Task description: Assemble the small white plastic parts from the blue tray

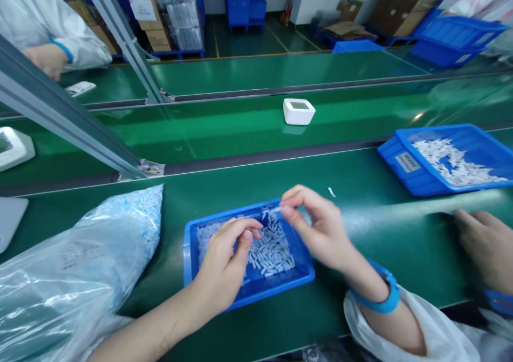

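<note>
A blue tray (250,298) on the green bench holds many small white-and-blue plastic pieces (272,252), with paler translucent pieces at its left side. Above the tray's right rim, my right hand (320,231) pinches a small white piece (276,210) between thumb and index finger. My left hand (224,257) is over the middle of the tray, its thumb and fingers drawn together. What sits in that left pinch, if anything, is too small to make out. Beside the tray on the left lies a clear plastic bag (92,266) filled with light-blue and white pieces.
Right of my tray, a larger blue bin (404,175) contains white pieces. One loose white piece (331,192) lies on the bench. A co-worker's hand (484,244) is at the right edge. Metal posts (80,105) rise at the left. A white device (298,112) stands on the middle strip.
</note>
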